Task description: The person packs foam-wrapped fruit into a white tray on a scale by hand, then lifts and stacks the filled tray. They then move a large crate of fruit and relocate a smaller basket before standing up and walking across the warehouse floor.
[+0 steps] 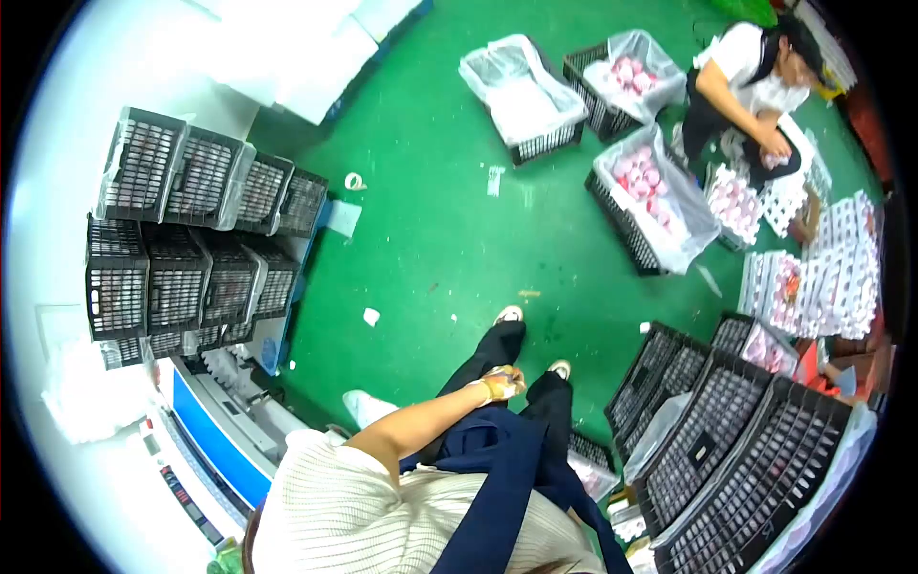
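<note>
My left hand (503, 383) is held low in front of my dark trousers, at the end of a bare forearm. It wears a yellowish-white glove, and its fingers are curled together. Whatever they may hold is hidden. Just below it is the navy cloth (492, 440) of an apron, with a wide navy strap (497, 497) across my ribbed cream top. My right hand is out of view. Both my shoes (510, 314) stand on the green floor.
Stacked black crates (177, 273) stand at left, beside a machine with a blue panel (215, 435). More crates (703, 440) are at right. Lined crates of pink-and-white round items (645, 182) stand near a seated co-worker (746, 91) and stacked white trays (832, 268). A tape roll (355, 181) lies on the floor.
</note>
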### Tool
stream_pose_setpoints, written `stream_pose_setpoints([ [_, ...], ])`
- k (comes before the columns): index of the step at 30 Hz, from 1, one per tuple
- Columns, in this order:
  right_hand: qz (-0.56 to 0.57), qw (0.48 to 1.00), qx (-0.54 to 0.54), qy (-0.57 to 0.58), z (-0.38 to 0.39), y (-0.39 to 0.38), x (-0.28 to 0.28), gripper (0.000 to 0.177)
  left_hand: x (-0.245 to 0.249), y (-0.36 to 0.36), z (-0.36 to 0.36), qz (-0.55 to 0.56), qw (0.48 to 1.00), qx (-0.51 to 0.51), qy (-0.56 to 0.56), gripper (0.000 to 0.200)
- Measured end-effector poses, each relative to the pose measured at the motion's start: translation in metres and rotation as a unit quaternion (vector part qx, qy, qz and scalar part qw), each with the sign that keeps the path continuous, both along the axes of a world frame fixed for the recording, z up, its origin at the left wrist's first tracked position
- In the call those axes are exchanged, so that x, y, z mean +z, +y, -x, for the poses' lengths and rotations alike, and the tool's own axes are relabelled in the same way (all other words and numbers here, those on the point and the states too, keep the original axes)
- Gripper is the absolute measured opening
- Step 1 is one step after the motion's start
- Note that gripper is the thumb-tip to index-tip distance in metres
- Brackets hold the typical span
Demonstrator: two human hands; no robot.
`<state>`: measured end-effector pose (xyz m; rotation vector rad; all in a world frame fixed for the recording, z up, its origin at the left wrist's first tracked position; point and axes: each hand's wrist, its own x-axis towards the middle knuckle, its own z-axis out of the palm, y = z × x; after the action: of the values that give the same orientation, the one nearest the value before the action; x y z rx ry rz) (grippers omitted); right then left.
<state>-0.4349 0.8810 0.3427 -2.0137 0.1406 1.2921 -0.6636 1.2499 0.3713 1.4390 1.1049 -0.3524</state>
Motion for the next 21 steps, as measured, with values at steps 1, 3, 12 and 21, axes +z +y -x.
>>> stream_pose_setpoints([
  [1, 0.012, 0.998, 0.058, -0.031, 0.014, -0.005, 0.002, 0.024, -0.005, 0.004, 0.008, -0.021, 0.999, -0.016, -0.033, 0.031],
  [3, 0.022, 0.984, 0.15, -0.099, 0.041, 0.0, 0.016, 0.024, 0.005, 0.029, 0.03, -0.091, 0.994, -0.007, -0.056, 0.031],
  [12, 0.084, 0.962, -0.259, 0.025, 0.1, -0.015, 0.114, 0.024, -0.037, 0.12, 0.027, 0.228, 0.921, 0.308, -0.069, 0.008],
  [21, 0.021, 0.66, -0.732, -0.167, 0.024, -0.226, 0.146, 0.017, -0.009, 0.098, -0.204, 0.327, 0.925, 0.146, -0.127, 0.012],
])
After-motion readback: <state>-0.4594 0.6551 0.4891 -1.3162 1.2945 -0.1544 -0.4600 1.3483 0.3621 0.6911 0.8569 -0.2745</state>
